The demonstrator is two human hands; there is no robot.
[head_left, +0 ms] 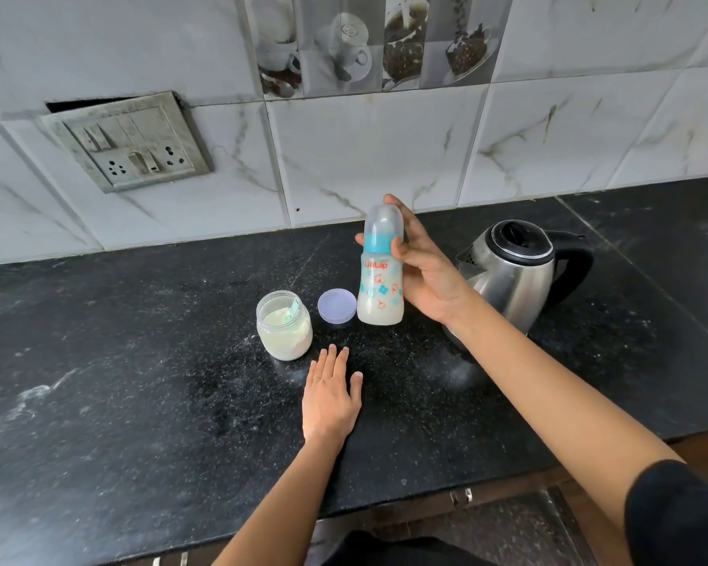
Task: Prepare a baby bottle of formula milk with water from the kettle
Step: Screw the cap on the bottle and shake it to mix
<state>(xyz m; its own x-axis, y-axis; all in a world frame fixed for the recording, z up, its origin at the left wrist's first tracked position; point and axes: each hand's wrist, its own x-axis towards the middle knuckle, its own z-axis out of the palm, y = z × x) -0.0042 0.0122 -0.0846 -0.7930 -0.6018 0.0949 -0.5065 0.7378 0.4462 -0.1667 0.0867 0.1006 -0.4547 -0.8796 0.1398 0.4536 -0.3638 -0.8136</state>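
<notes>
A baby bottle [380,290] with a blue collar and a clear cap stands upright on the black counter [140,361], holding a little white milk at the bottom. My right hand [422,265] is wrapped around its collar and cap from the right. Left of the bottle, the open jar of formula powder [283,330] has a small scoop inside it. The jar's lilac lid [337,305] lies flat between jar and bottle. My left hand [331,396] rests flat on the counter in front of the jar, fingers apart, holding nothing. The steel kettle [509,275], lid closed, stands just right of my right hand.
A tiled wall runs behind the counter, with a switch and socket plate [129,143] at the upper left. The counter's front edge [385,510] runs across the bottom, with drawer handles under it. Powder dust speckles the counter near the jar.
</notes>
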